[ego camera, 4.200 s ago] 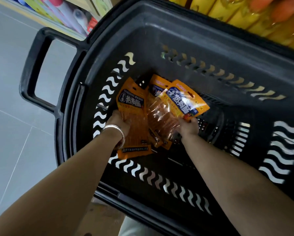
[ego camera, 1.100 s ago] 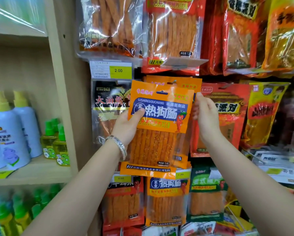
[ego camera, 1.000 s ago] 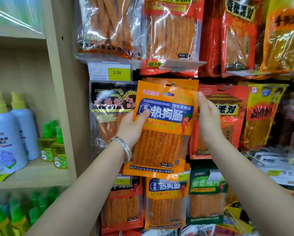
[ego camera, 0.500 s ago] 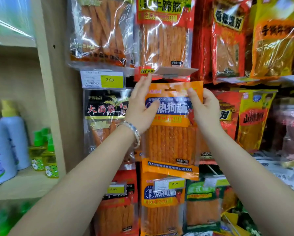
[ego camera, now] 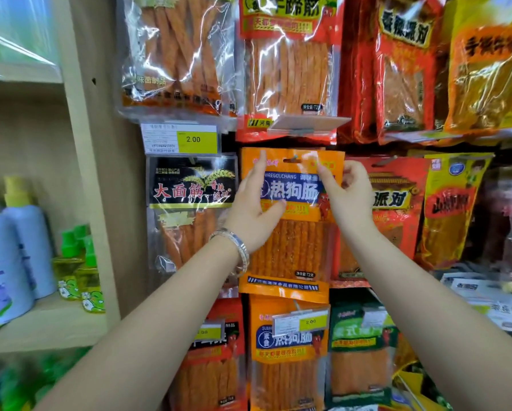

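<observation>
Although blur softens its upper edge, the orange packet [ego camera: 296,247] reads clearly: an orange header with a slot-shaped hanging hole [ego camera: 292,159], a blue label band with white Chinese characters and the Latin letters "HIREGOUCHANG", a small red chilli figure at the band's right end, a clear window showing upright rows of orange-red sticks, and an orange foot strip with dark print. It hangs flat against the snack display, upright, with what looks like a peg showing in the hole. The left hand [ego camera: 253,212] lies over the packet's left side, back toward the camera, fingers [ego camera: 259,170] stretched straight up along the header and thumb [ego camera: 274,204] laid across the label, pressing rather than clasping. The right hand [ego camera: 346,194] is at the upper right corner with one digit [ego camera: 323,176] extended onto the header and the rest curled; I cannot tell whether it pinches the edge. A silver bracelet [ego camera: 237,247] circles the left wrist. Just left hangs a black packet [ego camera: 189,185] under a yellow price tag [ego camera: 189,140] reading 2.00, and just right a red packet [ego camera: 397,203]. Directly below is a matching orange packet [ego camera: 287,366]. Above hangs a red-topped packet [ego camera: 287,69] with a clear tag holder [ego camera: 305,124] at its foot. Farther left, past a wooden upright [ego camera: 91,173], spray bottles [ego camera: 26,247] and small green-capped bottles [ego camera: 82,277] stand on a shelf.
</observation>
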The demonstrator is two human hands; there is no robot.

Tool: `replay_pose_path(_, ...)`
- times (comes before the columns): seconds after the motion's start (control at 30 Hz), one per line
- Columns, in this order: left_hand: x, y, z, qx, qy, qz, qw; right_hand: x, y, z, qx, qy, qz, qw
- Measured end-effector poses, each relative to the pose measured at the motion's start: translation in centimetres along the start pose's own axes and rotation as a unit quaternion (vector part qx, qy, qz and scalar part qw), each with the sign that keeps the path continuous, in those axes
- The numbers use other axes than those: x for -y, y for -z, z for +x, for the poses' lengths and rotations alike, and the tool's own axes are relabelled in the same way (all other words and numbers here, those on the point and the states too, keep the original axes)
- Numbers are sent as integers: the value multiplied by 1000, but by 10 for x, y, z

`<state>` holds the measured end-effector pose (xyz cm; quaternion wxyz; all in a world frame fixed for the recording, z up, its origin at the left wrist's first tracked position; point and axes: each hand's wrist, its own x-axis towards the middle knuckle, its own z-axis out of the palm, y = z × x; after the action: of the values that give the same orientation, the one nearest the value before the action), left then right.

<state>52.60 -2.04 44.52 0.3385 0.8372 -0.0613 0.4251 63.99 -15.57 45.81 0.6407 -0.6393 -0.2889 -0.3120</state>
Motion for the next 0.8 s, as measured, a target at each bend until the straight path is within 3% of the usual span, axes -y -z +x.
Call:
replay_pose_path(0.1,19,-12,-13,30,40,53,997,-12,-1,-14,-7,37,-14,999)
replay_pose_path(0.17,32,-19,-24,53,23,90,994,-25,-2,-28,4,97,-95,991)
replay_pose_path(0.33,57,-31,-55,101,-28,125,987,-57,0,-61,73,212,-271,936)
replay_pose_path(0.5,67,-30,-53,157,-6,178,971,-70,4,-74,194,177,-395,880)
replay_pose_path(0.67,66,-25,-48,183,-2,181,966,-64,3,-78,222,149,-457,848)
replay_pose_path(0.8,58,-18,-63,173,25,129,976,-48,8,-90,235,114,-459,849)
